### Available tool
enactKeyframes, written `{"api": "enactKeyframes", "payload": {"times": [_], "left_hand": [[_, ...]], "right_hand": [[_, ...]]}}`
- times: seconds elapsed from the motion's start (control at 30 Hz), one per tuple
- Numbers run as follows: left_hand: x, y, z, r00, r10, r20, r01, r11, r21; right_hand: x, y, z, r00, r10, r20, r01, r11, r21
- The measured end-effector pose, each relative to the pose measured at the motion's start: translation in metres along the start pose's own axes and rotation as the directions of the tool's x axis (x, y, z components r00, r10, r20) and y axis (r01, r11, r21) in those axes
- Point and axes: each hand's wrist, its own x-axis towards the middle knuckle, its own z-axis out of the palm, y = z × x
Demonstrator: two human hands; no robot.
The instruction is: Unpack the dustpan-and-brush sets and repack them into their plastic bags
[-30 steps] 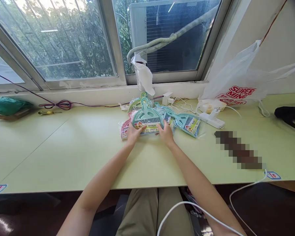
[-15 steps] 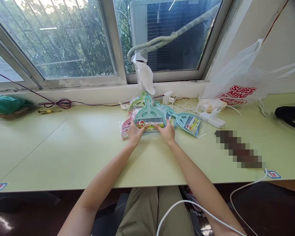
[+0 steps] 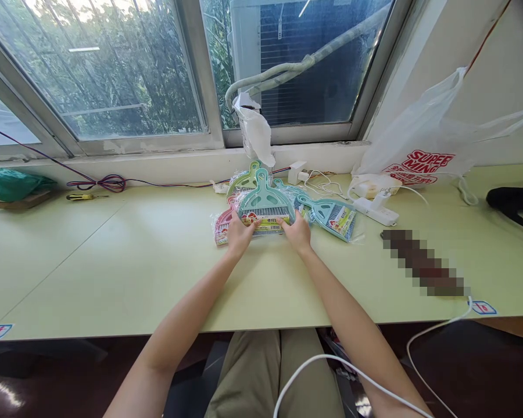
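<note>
A teal mini brush-and-dustpan set (image 3: 265, 204) in clear wrap stands tilted up on top of a pile of similar packs on the pale green table (image 3: 113, 261). My left hand (image 3: 239, 233) grips its lower left corner and my right hand (image 3: 297, 232) grips its lower right corner, fingers curled on the label edge. Beneath it lie a pink pack (image 3: 221, 225) and a green pack (image 3: 243, 181). Another teal pack (image 3: 333, 217) lies flat just to the right.
A white power strip (image 3: 377, 212) and tangled cables sit behind right, by a white plastic bag (image 3: 422, 145). A blurred dark object (image 3: 422, 264) lies at right. A yellow screwdriver (image 3: 85, 197) and wires lie at far left. A white cable (image 3: 353, 371) crosses my lap.
The teal pack has been lifted slightly and tipped more upright on the pile; both hands stay on its lower corners.
</note>
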Motion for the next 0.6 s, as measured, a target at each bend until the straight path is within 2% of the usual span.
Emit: {"api": "enactKeyframes", "payload": {"times": [0.1, 0.37, 0.6], "left_hand": [[0.001, -0.001, 0.001, 0.999, 0.036, 0.0, -0.036, 0.999, -0.039], [0.005, -0.005, 0.001, 0.999, 0.039, 0.022, -0.037, 0.996, -0.075], [0.007, -0.006, -0.004, 0.997, 0.075, 0.002, -0.074, 0.994, -0.074]], "right_hand": [[0.0, -0.003, -0.003, 0.998, 0.057, -0.006, -0.058, 0.997, -0.053], [0.0, -0.006, -0.006, 0.999, 0.034, 0.008, -0.034, 0.997, -0.073], [0.0, -0.005, -0.011, 0.999, -0.02, -0.03, 0.02, 0.999, 0.025]]}}
